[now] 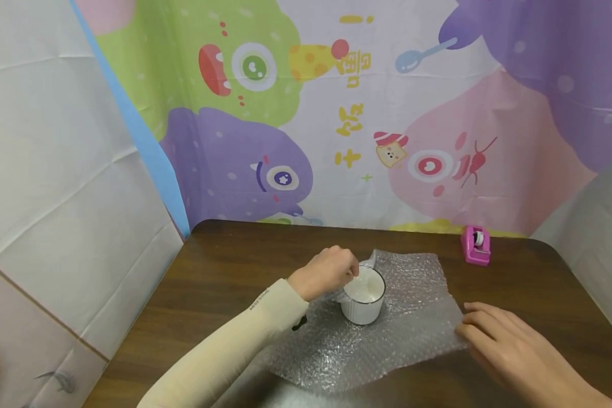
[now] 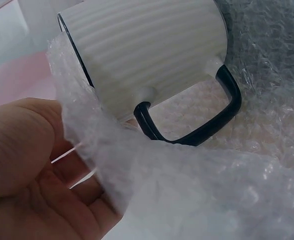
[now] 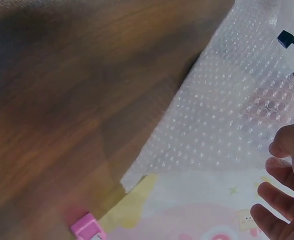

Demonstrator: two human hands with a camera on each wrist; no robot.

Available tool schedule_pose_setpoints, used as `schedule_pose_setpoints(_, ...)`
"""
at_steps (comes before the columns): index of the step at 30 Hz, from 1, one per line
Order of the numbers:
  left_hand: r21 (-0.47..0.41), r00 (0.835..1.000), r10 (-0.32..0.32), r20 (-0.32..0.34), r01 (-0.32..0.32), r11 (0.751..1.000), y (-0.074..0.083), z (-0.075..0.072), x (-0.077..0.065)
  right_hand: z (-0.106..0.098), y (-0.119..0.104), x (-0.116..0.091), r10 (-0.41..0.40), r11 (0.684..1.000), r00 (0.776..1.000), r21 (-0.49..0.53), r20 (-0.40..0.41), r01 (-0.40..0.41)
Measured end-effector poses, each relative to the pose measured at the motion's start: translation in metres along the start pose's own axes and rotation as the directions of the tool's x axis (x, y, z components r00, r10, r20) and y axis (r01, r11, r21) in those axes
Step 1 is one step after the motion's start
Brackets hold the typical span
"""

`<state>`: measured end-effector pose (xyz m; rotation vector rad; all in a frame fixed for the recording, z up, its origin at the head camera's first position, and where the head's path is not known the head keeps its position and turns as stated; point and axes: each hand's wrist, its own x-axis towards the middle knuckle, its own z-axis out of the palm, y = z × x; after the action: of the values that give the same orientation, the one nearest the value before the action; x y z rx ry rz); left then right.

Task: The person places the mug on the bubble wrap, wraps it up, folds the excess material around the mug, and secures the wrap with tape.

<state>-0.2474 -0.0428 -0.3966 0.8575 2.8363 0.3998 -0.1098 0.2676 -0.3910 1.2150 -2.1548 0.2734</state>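
1. The mug (image 1: 361, 313) stands upright at the lower centre of the head view, on the wrap (image 1: 413, 326). It lies right beside my left hand (image 1: 326, 273), just to its right, and well apart from my right hand (image 1: 507, 343), with a stretch of wrap between.
2. The mug's axis runs straight up, mouth to the ceiling. In my left wrist view its handle (image 2: 209, 129) juts toward the flap that I hold, so handle and flap share one side; that nearness is what I judge matters most.
3. My left fingers are curled, gripping the flap near the rim. The flap rises beside the mug in my left wrist view.
4. My right thumb and forefinger pinch the wrap's edge at the lower right of the head view, my other fingers loosely bent.
5. The mug is white, glossy and ribbed, probably ceramic, with a thin dark line round the rim. The handle is dark, smooth and squared off.
6. The wrap is clear, thin and crinkled, dotted with round bubbles that catch the light; I judge it soft and springy.
7. Underneath is the dark wood-grain table (image 1: 234, 243). Toward its upper right sits a chunky pink tape dispenser (image 1: 475, 252).
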Motion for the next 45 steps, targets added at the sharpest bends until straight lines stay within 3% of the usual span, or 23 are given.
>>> schedule_pose_setpoints(12, 0.000, 1.000, -0.004, 0.006, 0.004, 1.000, 0.000, 0.000, 0.000, 0.001, -0.001, 0.019, -0.024, 0.999, 0.998, -0.024, -0.060, 0.023)
schedule_pose_setpoints(45, 0.030, 1.000, 0.009, -0.011, -0.009, 0.999, 0.002, -0.001, -0.002, 0.004, 0.001, 0.022, -0.031, 0.999, 0.998, -0.028, -0.055, 0.030)
